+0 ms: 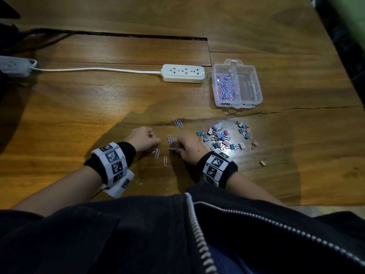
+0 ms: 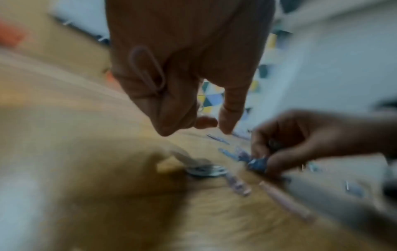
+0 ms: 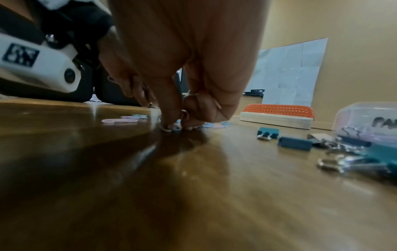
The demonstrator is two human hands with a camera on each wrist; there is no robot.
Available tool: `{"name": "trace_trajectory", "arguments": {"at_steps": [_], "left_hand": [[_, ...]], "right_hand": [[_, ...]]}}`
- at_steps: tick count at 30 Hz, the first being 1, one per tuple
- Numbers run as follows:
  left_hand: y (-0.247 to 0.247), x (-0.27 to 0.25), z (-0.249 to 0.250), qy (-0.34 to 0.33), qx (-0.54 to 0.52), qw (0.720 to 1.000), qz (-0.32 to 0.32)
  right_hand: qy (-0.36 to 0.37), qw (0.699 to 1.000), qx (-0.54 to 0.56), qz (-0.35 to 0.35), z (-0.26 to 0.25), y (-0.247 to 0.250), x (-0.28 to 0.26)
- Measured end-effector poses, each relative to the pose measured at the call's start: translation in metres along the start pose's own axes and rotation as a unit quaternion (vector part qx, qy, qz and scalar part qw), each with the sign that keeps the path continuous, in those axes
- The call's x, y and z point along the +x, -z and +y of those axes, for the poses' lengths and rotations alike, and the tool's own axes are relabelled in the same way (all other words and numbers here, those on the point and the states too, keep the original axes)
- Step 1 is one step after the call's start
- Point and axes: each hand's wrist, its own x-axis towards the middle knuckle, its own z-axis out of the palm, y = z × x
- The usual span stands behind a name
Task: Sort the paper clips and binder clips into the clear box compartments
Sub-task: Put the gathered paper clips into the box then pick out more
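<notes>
My left hand (image 1: 153, 141) rests on the table with its fingers curled, and a pink paper clip (image 2: 146, 68) is tucked against its palm. Just right of it, my right hand (image 1: 178, 147) pinches a blue paper clip (image 1: 173, 149) at the table surface, with its fingertips (image 3: 169, 126) pressed down on it. Several loose paper clips (image 1: 165, 160) lie around both hands. A pile of coloured binder clips (image 1: 223, 138) lies to the right. The clear box (image 1: 256, 89) stands farther back right. Paper clips (image 1: 225, 86) fill its left compartment, and its right compartment holds nothing.
A white power strip (image 1: 182, 73) with its cord lies left of the box. One gold binder clip (image 1: 263, 162) sits apart at the right. A long slot (image 1: 138, 35) cuts across the wooden table farther back. My dark jacket covers the near edge.
</notes>
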Motion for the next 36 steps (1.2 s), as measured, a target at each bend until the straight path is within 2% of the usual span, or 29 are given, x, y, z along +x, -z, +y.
{"name": "trace_trajectory", "arguments": {"at_steps": [3, 5, 8, 12, 14, 16, 19, 22, 23, 25, 26, 28, 30, 32, 33, 36], "left_hand": [[-0.001, -0.005, -0.004, -0.056, 0.200, 0.978, 0.015], [-0.003, -0.006, -0.006, -0.056, 0.250, 0.967, 0.004], [-0.007, -0.005, -0.008, -0.059, 0.234, 0.970, 0.002], [-0.014, -0.005, -0.003, -0.067, 0.220, 0.973, -0.024], [-0.019, -0.005, -0.002, -0.072, 0.214, 0.973, -0.040], [-0.021, -0.004, -0.001, -0.076, 0.206, 0.974, -0.050], [-0.017, -0.002, -0.001, -0.058, 0.152, 0.985, -0.058], [-0.014, -0.001, 0.002, -0.059, 0.124, 0.990, -0.033], [-0.012, -0.002, 0.003, -0.058, 0.088, 0.994, -0.021], [-0.009, -0.002, 0.003, -0.040, -0.105, 0.993, -0.027], [-0.006, 0.000, 0.002, -0.024, -0.233, 0.971, -0.052], [-0.002, 0.004, -0.003, 0.003, -0.430, 0.896, -0.114], [-0.003, 0.004, -0.005, 0.024, -0.524, 0.836, -0.159], [-0.006, 0.002, -0.004, 0.034, -0.556, 0.811, -0.177], [-0.008, 0.001, -0.004, 0.034, -0.558, 0.809, -0.183], [-0.013, 0.001, -0.005, 0.028, -0.531, 0.824, -0.194]], "right_hand": [[-0.030, 0.995, 0.088, 0.030, 0.008, 0.005, 0.001], [-0.039, 0.984, 0.169, 0.043, 0.016, 0.008, 0.000], [-0.045, 0.944, 0.325, 0.039, 0.023, 0.012, -0.005], [-0.061, 0.861, 0.505, -0.008, 0.025, 0.021, -0.011], [-0.074, 0.826, 0.559, -0.025, 0.024, 0.025, -0.014], [-0.088, 0.813, 0.573, -0.043, 0.023, 0.027, -0.016], [-0.114, 0.830, 0.542, -0.067, 0.020, 0.026, -0.016], [-0.142, 0.880, 0.452, -0.042, 0.016, 0.023, -0.015], [-0.143, 0.897, 0.418, -0.028, 0.013, 0.021, -0.015], [-0.127, 0.944, 0.306, -0.006, 0.012, 0.015, -0.013], [-0.113, 0.968, 0.225, -0.003, 0.014, 0.012, -0.011], [-0.094, 0.992, 0.088, -0.008, 0.014, 0.008, -0.008], [-0.088, 0.996, 0.011, -0.013, 0.013, 0.003, -0.007], [-0.085, 0.995, -0.041, -0.006, 0.010, 0.000, -0.010], [-0.080, 0.995, -0.062, 0.000, 0.008, -0.002, -0.012], [-0.057, 0.993, -0.099, 0.011, 0.004, -0.003, -0.013]]}}
